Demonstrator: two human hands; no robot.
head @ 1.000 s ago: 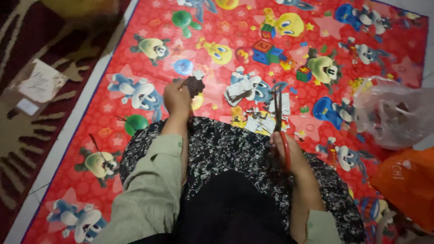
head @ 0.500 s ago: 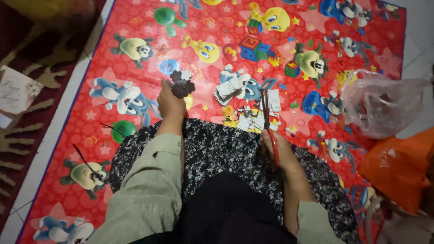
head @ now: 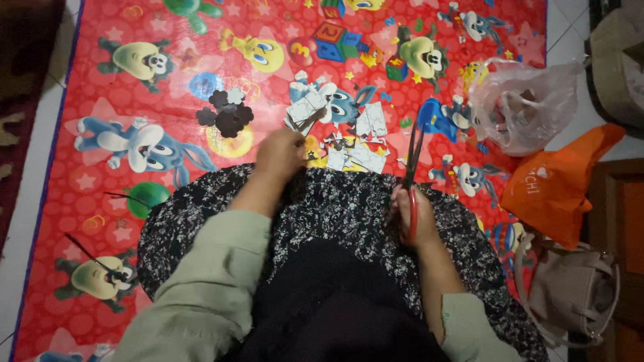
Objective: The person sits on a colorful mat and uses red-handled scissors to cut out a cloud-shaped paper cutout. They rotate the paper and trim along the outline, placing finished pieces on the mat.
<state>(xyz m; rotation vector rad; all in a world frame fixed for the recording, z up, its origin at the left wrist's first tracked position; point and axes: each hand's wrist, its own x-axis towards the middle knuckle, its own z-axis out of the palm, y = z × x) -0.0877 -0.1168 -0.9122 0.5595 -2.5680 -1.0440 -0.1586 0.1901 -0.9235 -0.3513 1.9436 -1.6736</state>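
We look down on a person seated on a red play mat (head: 201, 67) printed with cartoon animals, a black-and-white speckled cloth (head: 335, 214) spread over the lap. The right hand (head: 412, 218) is closed around the red handles of a pair of scissors (head: 411, 167); the dark blades point away from the body, over the far edge of the cloth, and lie nearly together. The left hand (head: 280, 153) reaches forward past the cloth edge to a heap of white paper pieces (head: 335, 131) on the mat — its fingers are curled down at the near side of the heap, but we cannot tell whether they pinch a piece or only touch it. The heap lies between the two hands, just beyond the cloth, and the scissor tips end close beside its right edge. To the left of the heap, apart from it, a cluster of dark flower-shaped cutouts (head: 227, 114) rests on the mat, with one pale piece at its top. On the right side of the mat sits a clear plastic bag (head: 520, 100) with something inside, not identifiable; just beside it lies an orange bag (head: 557, 184), and nearer the person a beige handbag (head: 570, 295) stands on the floor. Two thin dark sticks (head: 94, 255) lie on the mat's left part — well apart from both hands.
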